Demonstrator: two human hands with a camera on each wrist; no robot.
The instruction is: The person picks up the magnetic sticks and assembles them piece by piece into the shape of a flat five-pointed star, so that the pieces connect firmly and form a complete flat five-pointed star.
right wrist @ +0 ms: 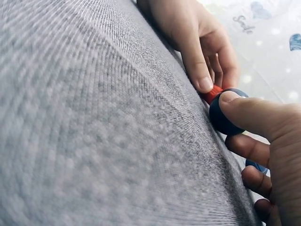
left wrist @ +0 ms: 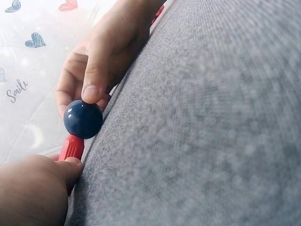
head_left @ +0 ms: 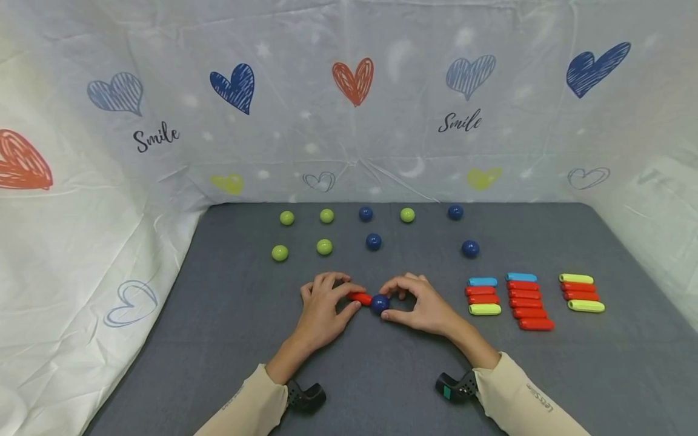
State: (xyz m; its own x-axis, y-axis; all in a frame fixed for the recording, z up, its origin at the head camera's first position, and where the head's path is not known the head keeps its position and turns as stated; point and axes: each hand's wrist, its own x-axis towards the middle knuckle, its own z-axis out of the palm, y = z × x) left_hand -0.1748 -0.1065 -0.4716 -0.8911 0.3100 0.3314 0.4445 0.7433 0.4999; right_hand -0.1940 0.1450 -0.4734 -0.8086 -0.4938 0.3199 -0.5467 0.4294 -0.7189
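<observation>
Low over the middle of the grey table, my left hand pinches a short red rod between thumb and fingers. My right hand grips a glossy dark blue ball by its right side. The rod's right end meets the ball. In the left wrist view, the ribbed red rod touches the underside of the blue ball. From the right wrist, my thumb covers part of the ball, and only a little of the rod shows. Whether the rod sits inside the ball I cannot tell.
Several green balls and blue balls lie in two loose rows toward the table's back edge. To the right are three stacks of coloured rods. A white printed cloth hangs behind the grey tabletop.
</observation>
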